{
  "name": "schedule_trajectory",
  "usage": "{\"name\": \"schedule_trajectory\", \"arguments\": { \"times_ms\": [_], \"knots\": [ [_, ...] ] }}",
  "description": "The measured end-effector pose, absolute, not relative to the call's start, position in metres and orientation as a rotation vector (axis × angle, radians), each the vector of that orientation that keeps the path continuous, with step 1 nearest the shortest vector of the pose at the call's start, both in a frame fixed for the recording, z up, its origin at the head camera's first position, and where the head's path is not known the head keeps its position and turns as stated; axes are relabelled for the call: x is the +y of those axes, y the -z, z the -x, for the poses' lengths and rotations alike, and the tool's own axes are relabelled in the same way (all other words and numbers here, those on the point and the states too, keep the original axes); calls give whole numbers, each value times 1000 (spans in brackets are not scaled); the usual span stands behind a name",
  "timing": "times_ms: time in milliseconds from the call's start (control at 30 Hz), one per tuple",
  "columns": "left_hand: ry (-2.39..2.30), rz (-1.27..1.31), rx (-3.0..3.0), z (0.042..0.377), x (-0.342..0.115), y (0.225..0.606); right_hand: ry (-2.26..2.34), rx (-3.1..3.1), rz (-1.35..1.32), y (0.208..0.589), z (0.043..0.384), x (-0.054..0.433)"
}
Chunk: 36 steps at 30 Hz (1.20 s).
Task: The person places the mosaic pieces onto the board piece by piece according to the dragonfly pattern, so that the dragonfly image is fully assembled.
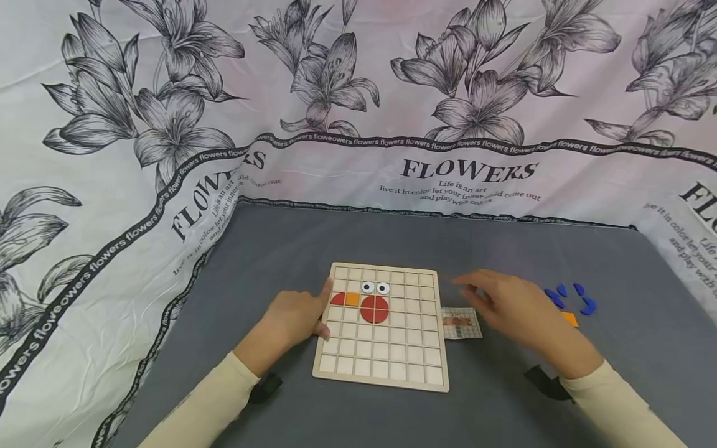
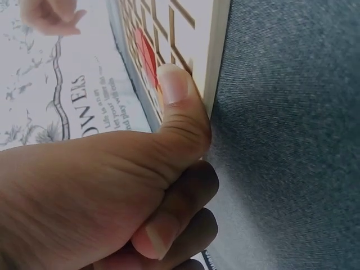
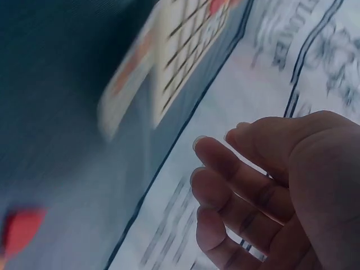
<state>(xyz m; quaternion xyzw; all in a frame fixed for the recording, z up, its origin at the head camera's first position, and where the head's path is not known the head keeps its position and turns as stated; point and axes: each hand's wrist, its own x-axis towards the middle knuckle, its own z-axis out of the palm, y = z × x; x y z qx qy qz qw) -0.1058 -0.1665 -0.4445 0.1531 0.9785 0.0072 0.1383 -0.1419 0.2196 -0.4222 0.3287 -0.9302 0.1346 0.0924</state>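
A square wooden grid board (image 1: 381,368) lies flat on the grey table, bearing two googly-eye pieces (image 1: 383,289), a red circle of quarter pieces (image 1: 374,309), an orange square (image 1: 352,300) and a red quarter piece (image 1: 338,299). My left hand (image 1: 294,314) holds the board's left edge; its thumb (image 2: 174,87) presses on the frame in the left wrist view, with other fingers curled beside it. To the board's right, my right hand (image 1: 506,305) hovers with loosely bent fingers, holding nothing. A small picture card (image 1: 470,324) lies partly between board and right hand.
Several blue pieces (image 1: 588,305) and an orange piece (image 1: 570,319) lie right of my right hand. A red piece (image 3: 23,230) shows in the right wrist view. White cloth printed with flowers (image 1: 330,180) rises behind and beside the table.
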Motion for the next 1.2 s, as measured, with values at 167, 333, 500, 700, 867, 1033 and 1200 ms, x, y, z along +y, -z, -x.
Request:
{"name": "schedule_trajectory", "arguments": {
  "times_ms": [167,333,500,700,867,1033,1200],
  "knots": [
    [-1,-438,2837,104,-163,440,-425,-2872,-802,420,138,270],
    [21,-430,2833,101,-161,439,-396,-2887,-683,426,133,313],
    [31,-428,2827,103,-161,440,-370,-2865,-691,434,125,342],
    [16,-429,2822,105,-160,441,-343,-2881,-644,442,115,365],
    [-1,-441,2820,104,-162,443,-338,-2895,-609,452,106,369],
    [11,-446,2833,104,-163,443,-378,-2882,-646,459,97,361],
    [3,-448,2834,103,-164,441,-359,-2755,-786,469,93,351]
  ]
}}
